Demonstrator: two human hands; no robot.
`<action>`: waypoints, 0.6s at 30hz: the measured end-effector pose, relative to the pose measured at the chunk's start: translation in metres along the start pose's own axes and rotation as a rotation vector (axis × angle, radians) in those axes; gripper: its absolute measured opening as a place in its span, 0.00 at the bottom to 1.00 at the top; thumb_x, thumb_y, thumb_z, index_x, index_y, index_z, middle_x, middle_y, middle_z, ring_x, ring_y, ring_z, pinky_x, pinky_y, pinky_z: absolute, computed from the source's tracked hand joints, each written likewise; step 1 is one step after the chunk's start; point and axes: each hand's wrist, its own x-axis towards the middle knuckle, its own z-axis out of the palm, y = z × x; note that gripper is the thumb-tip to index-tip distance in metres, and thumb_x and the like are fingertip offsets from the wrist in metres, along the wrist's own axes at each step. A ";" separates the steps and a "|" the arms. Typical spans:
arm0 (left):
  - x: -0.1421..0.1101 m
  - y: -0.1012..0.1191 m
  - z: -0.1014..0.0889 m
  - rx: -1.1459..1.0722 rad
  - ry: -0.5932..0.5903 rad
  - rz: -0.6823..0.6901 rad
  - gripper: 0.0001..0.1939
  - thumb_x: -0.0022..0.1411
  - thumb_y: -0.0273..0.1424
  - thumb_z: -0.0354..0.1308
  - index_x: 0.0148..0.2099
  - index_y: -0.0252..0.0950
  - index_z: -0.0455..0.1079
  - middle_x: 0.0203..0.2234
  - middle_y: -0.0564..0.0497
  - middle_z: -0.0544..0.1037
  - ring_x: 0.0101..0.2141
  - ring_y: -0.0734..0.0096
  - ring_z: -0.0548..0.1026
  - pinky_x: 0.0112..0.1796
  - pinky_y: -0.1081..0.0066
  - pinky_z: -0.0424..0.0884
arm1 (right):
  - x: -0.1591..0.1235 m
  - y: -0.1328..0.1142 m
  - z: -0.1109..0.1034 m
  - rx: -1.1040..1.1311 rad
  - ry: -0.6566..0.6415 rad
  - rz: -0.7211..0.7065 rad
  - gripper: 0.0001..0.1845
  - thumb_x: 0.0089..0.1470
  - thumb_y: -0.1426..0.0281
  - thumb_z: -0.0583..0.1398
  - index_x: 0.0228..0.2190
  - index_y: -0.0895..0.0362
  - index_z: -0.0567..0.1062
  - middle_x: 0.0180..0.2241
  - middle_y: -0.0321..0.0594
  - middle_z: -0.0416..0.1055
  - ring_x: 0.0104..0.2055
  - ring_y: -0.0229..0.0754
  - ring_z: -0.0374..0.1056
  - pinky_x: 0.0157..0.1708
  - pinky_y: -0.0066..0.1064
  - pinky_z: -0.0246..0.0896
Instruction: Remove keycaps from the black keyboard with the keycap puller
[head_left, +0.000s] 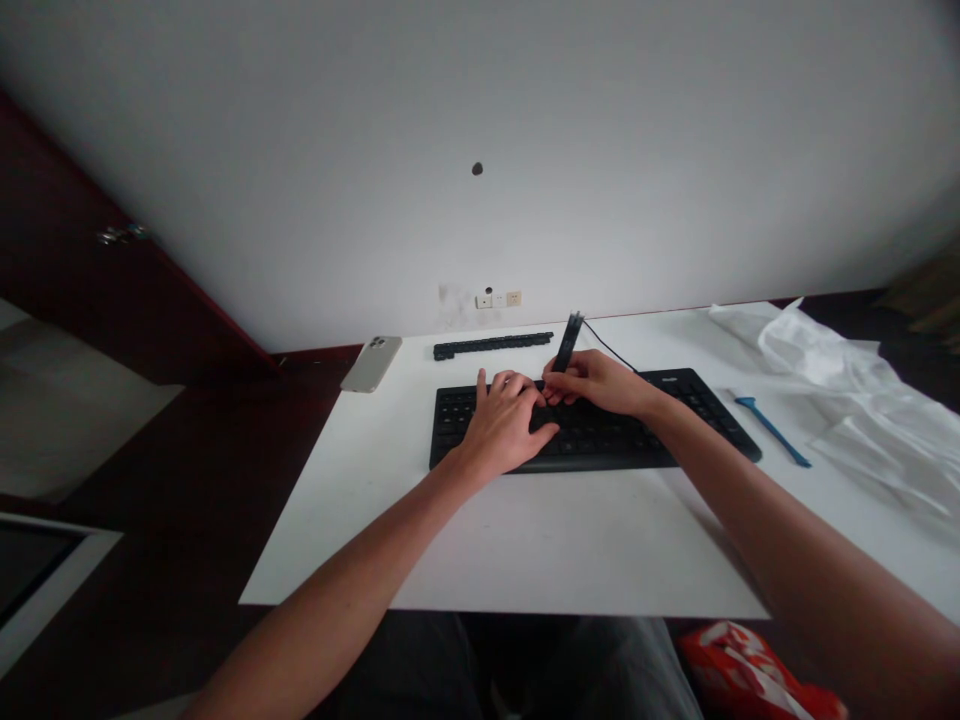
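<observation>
On the white table (547,550), the black computer keyboard (600,442) lies between both forearms, below the left hand (504,422), whose fingers are spread over its left-centre keys. The right hand (598,382) pinches a black brush-like tool (568,345), tip upward, between thumb and fingers above the keyboard's rear edge. A smartphone (372,364) lies at rear left; a slim blue tool (776,432) lies just right of the keyboard.

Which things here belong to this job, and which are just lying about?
Probably part of the job:
black rectangular keyboard, under the left hand
slim black brush-like tool, in the right hand
row of small black pieces, seemingly keycaps
slender blue tool

Probably lying about:
pale rectangular phone
crumpled white sheet
red-and-white packet
</observation>
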 end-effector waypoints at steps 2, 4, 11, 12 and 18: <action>-0.001 0.000 -0.002 -0.003 0.019 -0.001 0.11 0.63 0.40 0.66 0.44 0.41 0.75 0.49 0.47 0.75 0.57 0.51 0.66 0.66 0.35 0.45 | 0.000 0.000 0.000 -0.002 -0.013 0.016 0.19 0.58 0.54 0.65 0.40 0.58 0.80 0.33 0.44 0.82 0.34 0.44 0.77 0.35 0.35 0.74; -0.003 -0.001 -0.005 -0.001 0.045 0.002 0.09 0.64 0.39 0.65 0.44 0.43 0.77 0.51 0.48 0.74 0.58 0.51 0.66 0.66 0.34 0.44 | 0.000 0.001 -0.001 -0.010 -0.022 0.020 0.19 0.58 0.54 0.65 0.41 0.58 0.79 0.33 0.44 0.82 0.34 0.44 0.78 0.36 0.35 0.74; -0.003 -0.010 -0.008 0.055 0.071 -0.030 0.04 0.64 0.35 0.65 0.42 0.43 0.78 0.50 0.50 0.76 0.55 0.53 0.67 0.66 0.37 0.46 | -0.003 -0.008 0.002 -0.078 -0.040 0.004 0.17 0.58 0.56 0.64 0.39 0.57 0.78 0.32 0.42 0.81 0.36 0.45 0.78 0.35 0.35 0.72; -0.003 -0.011 -0.007 0.062 0.070 -0.036 0.04 0.65 0.35 0.64 0.41 0.43 0.79 0.49 0.51 0.77 0.55 0.54 0.68 0.66 0.38 0.48 | -0.004 -0.010 0.003 -0.087 -0.039 0.000 0.16 0.58 0.56 0.65 0.38 0.56 0.78 0.31 0.42 0.81 0.36 0.45 0.78 0.35 0.35 0.72; 0.001 -0.017 -0.001 0.034 0.070 -0.071 0.06 0.67 0.35 0.61 0.40 0.43 0.80 0.44 0.51 0.79 0.50 0.56 0.71 0.63 0.43 0.54 | -0.009 -0.017 0.005 -0.147 -0.043 -0.051 0.16 0.57 0.55 0.64 0.39 0.55 0.79 0.32 0.41 0.80 0.36 0.48 0.77 0.37 0.38 0.71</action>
